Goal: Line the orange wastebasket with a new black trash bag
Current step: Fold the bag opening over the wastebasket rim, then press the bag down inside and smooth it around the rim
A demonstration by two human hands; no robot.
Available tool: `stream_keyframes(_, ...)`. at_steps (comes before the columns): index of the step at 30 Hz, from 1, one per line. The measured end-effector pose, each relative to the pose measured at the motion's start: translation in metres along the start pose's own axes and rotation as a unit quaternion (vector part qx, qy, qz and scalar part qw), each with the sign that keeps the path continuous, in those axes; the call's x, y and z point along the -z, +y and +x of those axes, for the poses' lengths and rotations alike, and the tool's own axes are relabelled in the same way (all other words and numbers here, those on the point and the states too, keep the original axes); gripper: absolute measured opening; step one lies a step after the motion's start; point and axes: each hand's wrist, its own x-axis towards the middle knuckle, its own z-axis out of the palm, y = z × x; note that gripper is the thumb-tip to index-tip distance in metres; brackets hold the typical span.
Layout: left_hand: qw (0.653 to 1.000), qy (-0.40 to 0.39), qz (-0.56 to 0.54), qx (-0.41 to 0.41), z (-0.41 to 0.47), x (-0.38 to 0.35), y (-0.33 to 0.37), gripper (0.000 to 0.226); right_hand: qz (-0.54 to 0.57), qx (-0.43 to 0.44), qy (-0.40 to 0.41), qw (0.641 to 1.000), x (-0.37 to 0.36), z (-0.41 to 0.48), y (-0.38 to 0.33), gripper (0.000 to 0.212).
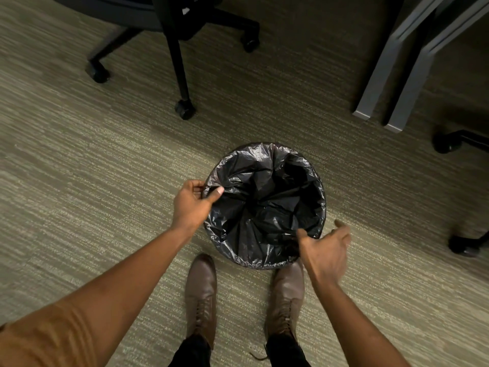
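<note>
While the left hand (191,205) pinches its rim, the black bag (264,205) lines the wastebasket.

Left hand (191,205) in pinching grip; right hand (326,246) loose, fingers spread.

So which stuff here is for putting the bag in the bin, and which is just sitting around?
For the job:
black trash bag, already folded over the bin's rim
left hand, pinching the bag's edge
right hand, open beside the rim

Just around:
office chair
grey desk legs
brown shoes
carpet
</note>
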Motion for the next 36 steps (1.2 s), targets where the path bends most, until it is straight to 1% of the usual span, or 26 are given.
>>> stream_keyframes(3,0.996,0.022,0.075,-0.046,-0.008,-0.003,0.004,0.055,-0.049,0.131,0.034,0.99,0.013,0.018,-0.012,0.095)
stream_keyframes(6,0.99,0.023,0.13,-0.057,-0.014,-0.008,0.004,0.061,-0.084,0.224,0.021,0.971,0.017,0.043,-0.033,0.087)
stream_keyframes(10,0.975,0.025,0.207,-0.077,-0.016,-0.011,-0.002,0.069,-0.161,0.259,-0.015,0.952,0.014,0.069,-0.055,0.073)
stream_keyframes(12,0.961,0.029,0.257,-0.1,-0.016,-0.011,-0.006,0.08,-0.2,0.28,-0.022,0.939,0.009,0.075,-0.056,0.069)
stream_keyframes(14,0.95,0.008,0.283,-0.129,-0.015,-0.013,-0.013,0.093,-0.213,0.296,-0.022,0.931,0.005,0.08,-0.054,0.065)
stream_keyframes(16,0.932,-0.006,0.324,-0.164,-0.016,-0.014,-0.015,0.099,-0.21,0.304,-0.029,0.929,0.0,0.083,-0.053,0.066)
stream_keyframes(17,0.918,0.001,0.351,-0.182,-0.017,-0.014,-0.014,0.099,-0.206,0.305,-0.035,0.929,-0.002,0.085,-0.052,0.069)
stream_keyframes(18,0.9,0.025,0.385,-0.204,-0.02,-0.015,-0.013,0.097,-0.208,0.305,-0.035,0.929,-0.003,0.086,-0.052,0.074)
stream_keyframes(20,0.84,0.079,0.48,-0.243,-0.026,-0.018,-0.006,0.092,-0.252,0.316,0.008,0.914,-0.002,0.087,-0.052,0.092)
stream_keyframes(21,0.81,0.087,0.512,-0.272,-0.031,-0.019,-0.001,0.09,-0.275,0.339,0.038,0.899,-0.001,0.085,-0.053,0.1)
stream_keyframes(22,0.783,0.076,0.528,-0.319,-0.037,-0.022,0.002,0.087,-0.282,0.381,0.059,0.879,0.0,0.081,-0.054,0.101)
stream_keyframes(23,0.755,0.046,0.534,-0.378,-0.041,-0.026,0.002,0.082,-0.277,0.437,0.064,0.853,0.0,0.076,-0.054,0.098)
stream_keyframes(25,0.696,-0.047,0.536,-0.476,-0.051,-0.036,0.0,0.071,-0.274,0.551,0.029,0.788,-0.004,0.066,-0.051,0.092)
stream_keyframes(26,0.67,-0.095,0.544,-0.497,-0.055,-0.04,-0.002,0.07,-0.287,0.593,-0.001,0.752,-0.007,0.061,-0.049,0.089)
stream_keyframes(27,0.65,-0.136,0.557,-0.498,-0.058,-0.044,-0.004,0.072,-0.309,0.619,-0.032,0.721,-0.01,0.056,-0.046,0.085)
stream_keyframes(28,0.641,-0.164,0.571,-0.486,-0.06,-0.047,-0.005,0.075,-0.336,0.632,-0.058,0.696,-0.012,0.053,-0.044,0.083)
stream_keyframes(29,0.64,-0.178,0.584,-0.467,-0.059,-0.05,-0.006,0.08,-0.363,0.633,-0.077,0.679,-0.013,0.05,-0.043,0.083)
stream_keyframes(31,0.644,-0.184,0.609,-0.424,-0.053,-0.055,-0.007,0.091,-0.415,0.618,-0.098,0.66,-0.014,0.051,-0.044,0.089)
stream_keyframes(33,0.653,-0.176,0.621,-0.396,-0.047,-0.055,-0.007,0.097,-0.454,0.601,-0.097,0.651,-0.015,0.056,-0.049,0.098)
stream_keyframes(35,0.67,-0.155,0.614,-0.388,-0.042,-0.054,-0.005,0.093,-0.48,0.595,-0.089,0.639,-0.017,0.063,-0.055,0.103)
stream_keyframes(36,0.672,-0.144,0.61,-0.395,-0.039,-0.053,-0.003,0.085,-0.489,0.598,-0.086,0.629,-0.017,0.066,-0.059,0.102)
